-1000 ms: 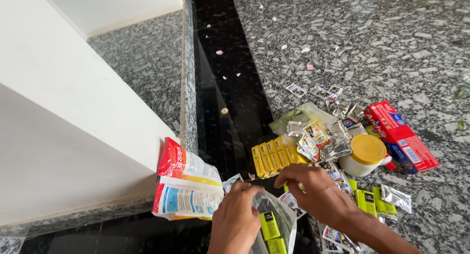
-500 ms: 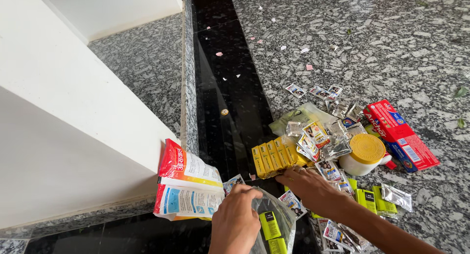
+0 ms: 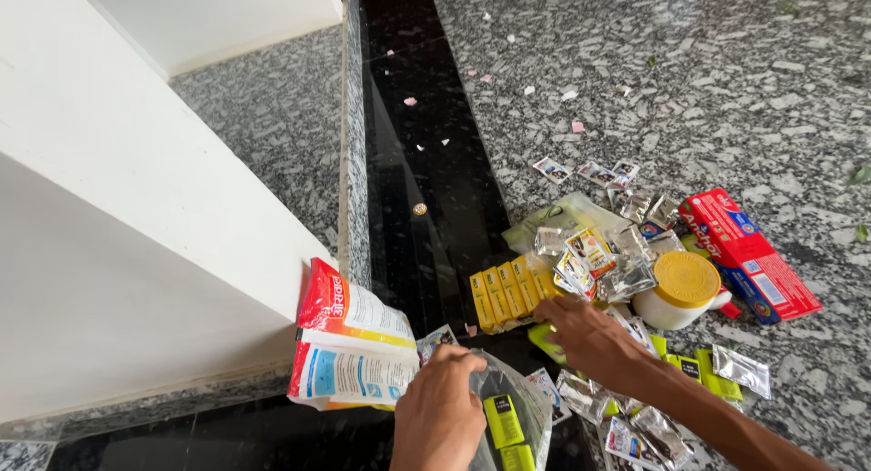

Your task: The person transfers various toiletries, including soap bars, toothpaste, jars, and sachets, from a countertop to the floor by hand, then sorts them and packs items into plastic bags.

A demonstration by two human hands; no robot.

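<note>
My left hand [image 3: 442, 407] grips the rim of a clear plastic bag [image 3: 522, 407] that holds small yellow-green packets [image 3: 502, 421]. My right hand [image 3: 585, 333] reaches over the floor beside a row of yellow boxes [image 3: 508, 294], its fingers curled around a yellow-green packet [image 3: 544, 340]. Loose yellow-green packets [image 3: 699, 371] and silver foil sachets [image 3: 617, 262] lie scattered to the right of that hand.
A red, white and blue pouch [image 3: 349, 344] leans against the white wall [image 3: 136, 208] at the left. A white jar with a yellow lid [image 3: 680, 285] and a red carton [image 3: 748, 253] sit to the right. Paper scraps dot the granite floor [image 3: 726, 72].
My right hand moved from the bag's mouth out to the right, toward the yellow boxes and loose packets, and closed on one. The left hand stayed on the bag.
</note>
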